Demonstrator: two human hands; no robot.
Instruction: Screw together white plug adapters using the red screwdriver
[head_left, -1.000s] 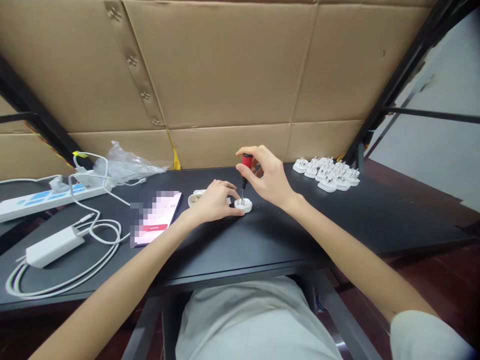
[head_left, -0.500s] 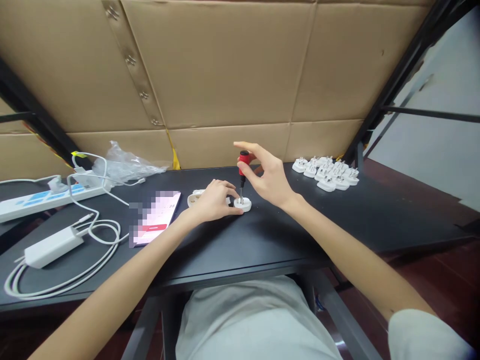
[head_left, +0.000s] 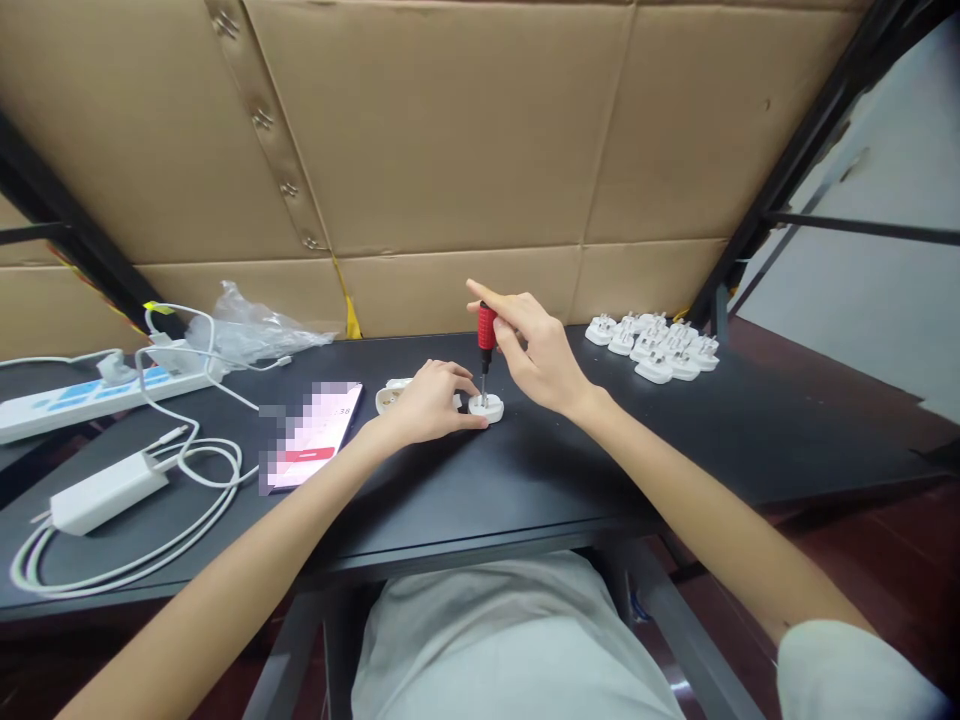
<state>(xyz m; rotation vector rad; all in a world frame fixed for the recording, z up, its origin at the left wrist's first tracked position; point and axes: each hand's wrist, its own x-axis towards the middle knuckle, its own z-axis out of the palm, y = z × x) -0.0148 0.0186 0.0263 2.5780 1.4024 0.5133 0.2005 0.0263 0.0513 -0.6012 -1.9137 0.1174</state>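
A red-and-black screwdriver (head_left: 487, 328) stands upright with its tip down on a small white plug (head_left: 491, 408) that lies on the dark table. My right hand (head_left: 534, 350) holds the screwdriver's handle between thumb and fingers, the index finger stretched out over its top. My left hand (head_left: 433, 402) grips the plug from the left, thumb at the near side and fingers at the far side. Partly hidden behind the left hand is a white open container (head_left: 387, 398) with small parts in it.
Several white plugs (head_left: 654, 345) are grouped at the back right. Left of my hands lies a phone (head_left: 319, 435), then a white charger (head_left: 109, 492) with coiled cable, a power strip (head_left: 97, 395) and a clear plastic bag (head_left: 251, 325). Cardboard (head_left: 450, 130) walls the back.
My right thumb has shifted to the right along the screwdriver's handle, and the index finger lies lower across its top. The left hand and the plug stay nearly the same.
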